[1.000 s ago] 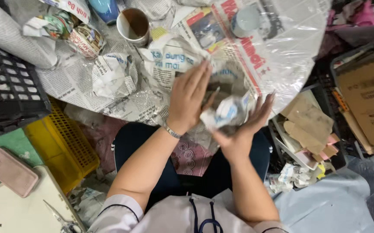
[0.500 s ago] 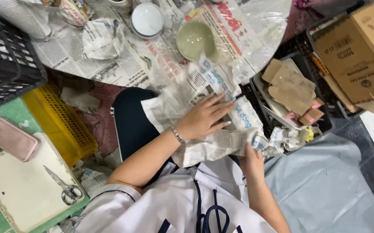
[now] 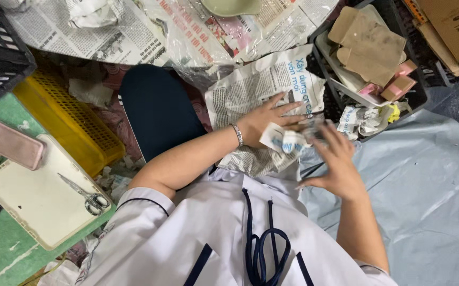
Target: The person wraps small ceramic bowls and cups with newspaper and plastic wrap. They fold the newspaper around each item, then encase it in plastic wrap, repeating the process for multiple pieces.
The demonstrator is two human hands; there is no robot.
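Left hand: the left hand point(image 3: 265, 121) lies flat on the newspaper sheet point(image 3: 264, 85) spread over the lap, fingers fanned out toward the right; its fingertips reach the wrapped bundle; a bracelet point(image 3: 235, 134) circles the wrist

Right hand: the right hand point(image 3: 335, 164) is spread, palm down, fingers apart and blurred; it sits just right of the bundle and whether it touches it I cannot tell

Wrapped bundle: a small newspaper-wrapped bundle point(image 3: 285, 140), white with blue print, lies on the sheet between the two hands, under the left hand's fingertips

Newspaper sheet: crumpled, draped over the right knee; its upper edge meets the plastic-covered papers on the table point(image 3: 150, 37)

Right side: a dark crate point(image 3: 420, 95) holds brown cardboard pieces point(image 3: 367, 42), pink blocks and crumpled paper scraps point(image 3: 364, 119); a grey plastic sheet point(image 3: 425, 185) covers the floor below it

Left side: a yellow basket point(image 3: 70, 122) stands beside the dark trouser leg; a pink phone point(image 3: 15, 145) rests on the corner of a cream tablet case point(image 3: 33, 196); scissors point(image 3: 83, 195) lie on that case

Top edge: a pale green bowl point(image 3: 229, 6), partly cut off
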